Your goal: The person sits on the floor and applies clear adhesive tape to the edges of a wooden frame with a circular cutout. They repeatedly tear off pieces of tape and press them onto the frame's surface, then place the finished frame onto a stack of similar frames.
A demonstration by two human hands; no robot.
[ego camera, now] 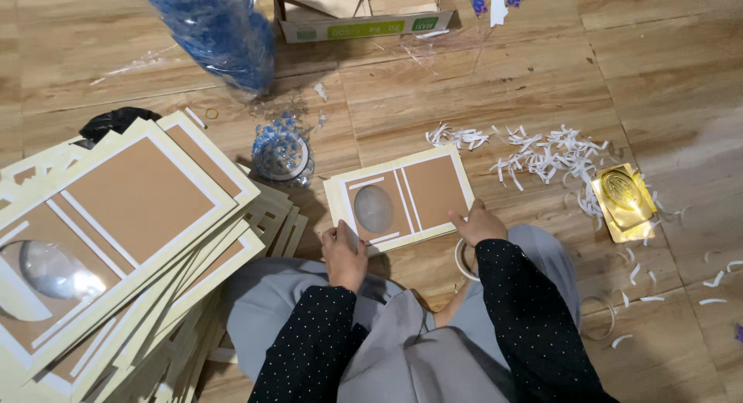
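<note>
A cream and brown card panel (pixel 418 188) with an oval clear window lies on the wooden floor in front of my knees. My left hand (pixel 344 252) grips its near left corner. My right hand (pixel 477 225) presses on its near right edge, fingers curled onto the card. Under my right wrist a white tape ring (pixel 462 262) rests on the floor. Both sleeves are black with small white dots.
A tall fanned stack of the same panels (pixel 131 240) fills the left. A blue plastic bag (pixel 213 27), a round dish of blue beads (pixel 281 154), a cardboard box (pixel 364 16), white paper strips (pixel 549 155) and a gold foil piece (pixel 623 200) lie around.
</note>
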